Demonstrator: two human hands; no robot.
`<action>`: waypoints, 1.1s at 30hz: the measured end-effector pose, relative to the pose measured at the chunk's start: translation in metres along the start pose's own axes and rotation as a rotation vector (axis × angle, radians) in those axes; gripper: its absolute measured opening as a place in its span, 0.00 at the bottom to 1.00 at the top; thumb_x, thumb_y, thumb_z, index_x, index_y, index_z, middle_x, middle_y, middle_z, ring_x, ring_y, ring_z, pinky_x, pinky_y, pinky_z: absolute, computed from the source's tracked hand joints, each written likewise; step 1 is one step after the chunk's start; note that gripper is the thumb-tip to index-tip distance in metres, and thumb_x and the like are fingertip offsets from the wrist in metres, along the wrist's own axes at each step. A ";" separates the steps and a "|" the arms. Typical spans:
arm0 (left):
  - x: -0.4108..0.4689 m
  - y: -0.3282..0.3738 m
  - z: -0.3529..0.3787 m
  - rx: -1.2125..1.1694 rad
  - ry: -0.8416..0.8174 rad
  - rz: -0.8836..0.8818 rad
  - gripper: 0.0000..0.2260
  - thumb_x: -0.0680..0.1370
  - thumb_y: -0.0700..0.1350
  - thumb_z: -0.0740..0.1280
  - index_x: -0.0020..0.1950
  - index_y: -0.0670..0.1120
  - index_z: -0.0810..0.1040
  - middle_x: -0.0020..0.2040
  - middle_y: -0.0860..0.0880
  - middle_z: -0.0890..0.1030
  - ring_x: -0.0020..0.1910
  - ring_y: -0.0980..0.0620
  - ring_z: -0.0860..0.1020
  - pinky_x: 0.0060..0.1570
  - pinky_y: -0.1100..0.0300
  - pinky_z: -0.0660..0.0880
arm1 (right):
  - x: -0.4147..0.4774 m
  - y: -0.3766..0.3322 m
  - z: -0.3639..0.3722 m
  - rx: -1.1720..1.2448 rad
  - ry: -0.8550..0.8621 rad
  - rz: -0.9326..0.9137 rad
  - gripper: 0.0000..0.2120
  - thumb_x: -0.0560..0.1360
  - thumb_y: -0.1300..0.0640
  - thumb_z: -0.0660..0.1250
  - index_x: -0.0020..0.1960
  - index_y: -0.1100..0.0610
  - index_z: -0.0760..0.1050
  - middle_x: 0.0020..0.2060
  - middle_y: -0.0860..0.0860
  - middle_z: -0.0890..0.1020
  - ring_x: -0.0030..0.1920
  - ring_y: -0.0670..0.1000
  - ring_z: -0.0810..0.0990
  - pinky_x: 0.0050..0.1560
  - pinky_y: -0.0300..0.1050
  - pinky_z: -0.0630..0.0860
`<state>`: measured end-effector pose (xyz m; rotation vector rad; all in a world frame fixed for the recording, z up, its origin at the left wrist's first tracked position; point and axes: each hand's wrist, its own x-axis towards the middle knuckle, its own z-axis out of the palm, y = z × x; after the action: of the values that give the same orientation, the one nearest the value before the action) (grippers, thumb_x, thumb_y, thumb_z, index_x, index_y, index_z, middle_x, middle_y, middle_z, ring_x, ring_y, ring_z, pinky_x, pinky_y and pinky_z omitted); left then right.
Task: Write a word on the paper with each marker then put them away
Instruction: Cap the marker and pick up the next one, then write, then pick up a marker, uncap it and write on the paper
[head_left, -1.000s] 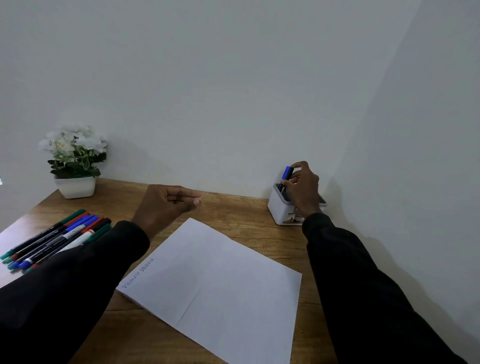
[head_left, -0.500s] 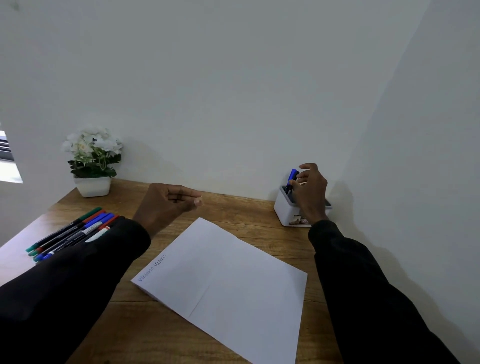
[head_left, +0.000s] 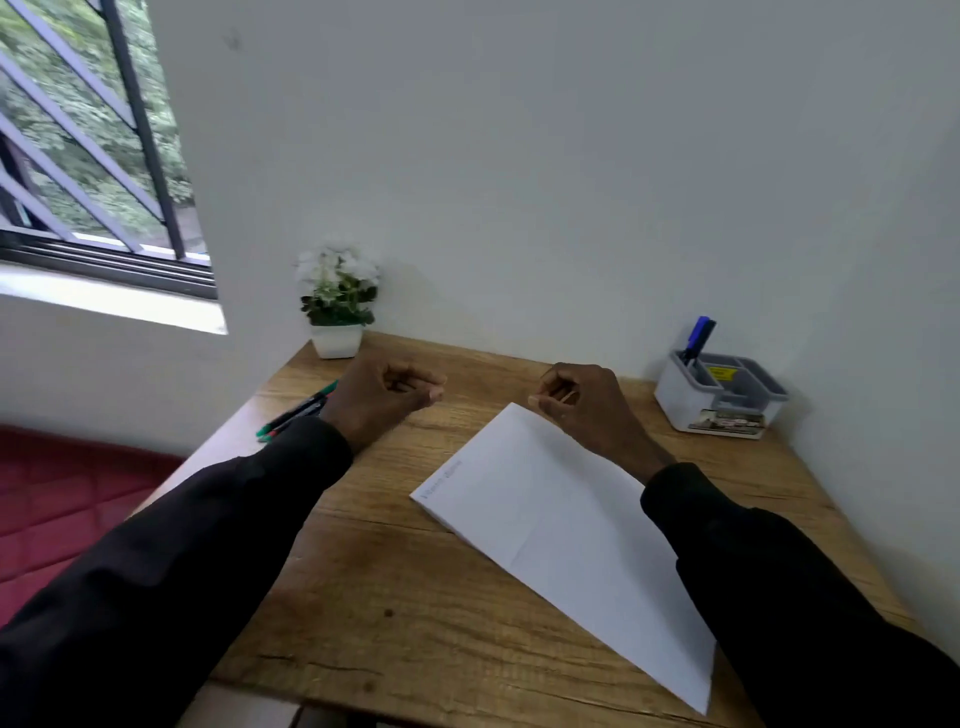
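The left hand (head_left: 384, 400) and the right hand (head_left: 587, 410) are kept curled above the surface (head_left: 415, 597); nothing is held. The blue marker (head_left: 698, 340) is seen in the holder (head_left: 722, 397), right of the right hand.

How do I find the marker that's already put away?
Go to the wooden table's far right corner, where a white and grey holder stands by the wall. The blue marker sticks up from the holder's left end. It alone stands up; the other markers lie flat at the table's left edge.
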<state>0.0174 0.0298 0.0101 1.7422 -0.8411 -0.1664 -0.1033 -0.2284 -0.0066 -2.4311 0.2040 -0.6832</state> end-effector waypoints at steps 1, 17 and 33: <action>-0.005 -0.001 -0.008 -0.004 0.021 -0.004 0.09 0.73 0.37 0.74 0.52 0.39 0.84 0.45 0.44 0.86 0.45 0.52 0.85 0.47 0.66 0.80 | 0.000 -0.006 0.008 0.009 -0.041 -0.020 0.08 0.74 0.65 0.78 0.40 0.57 0.81 0.34 0.45 0.83 0.32 0.38 0.79 0.36 0.28 0.72; -0.031 -0.042 -0.082 -0.015 0.109 -0.059 0.10 0.70 0.38 0.76 0.51 0.40 0.84 0.47 0.45 0.86 0.46 0.52 0.84 0.45 0.63 0.81 | 0.025 -0.095 0.120 -0.242 -0.392 -0.394 0.14 0.79 0.66 0.69 0.64 0.59 0.80 0.61 0.57 0.83 0.60 0.55 0.80 0.59 0.44 0.75; -0.024 -0.052 -0.061 -0.085 0.094 -0.073 0.09 0.71 0.37 0.76 0.50 0.40 0.85 0.43 0.49 0.86 0.46 0.53 0.85 0.48 0.65 0.79 | 0.020 -0.065 0.099 -0.344 -0.396 -0.345 0.05 0.80 0.65 0.68 0.55 0.59 0.80 0.55 0.55 0.79 0.56 0.53 0.75 0.50 0.45 0.74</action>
<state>0.0539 0.0975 -0.0214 1.6884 -0.6935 -0.1656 -0.0360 -0.1311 -0.0285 -2.9086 -0.2865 -0.3079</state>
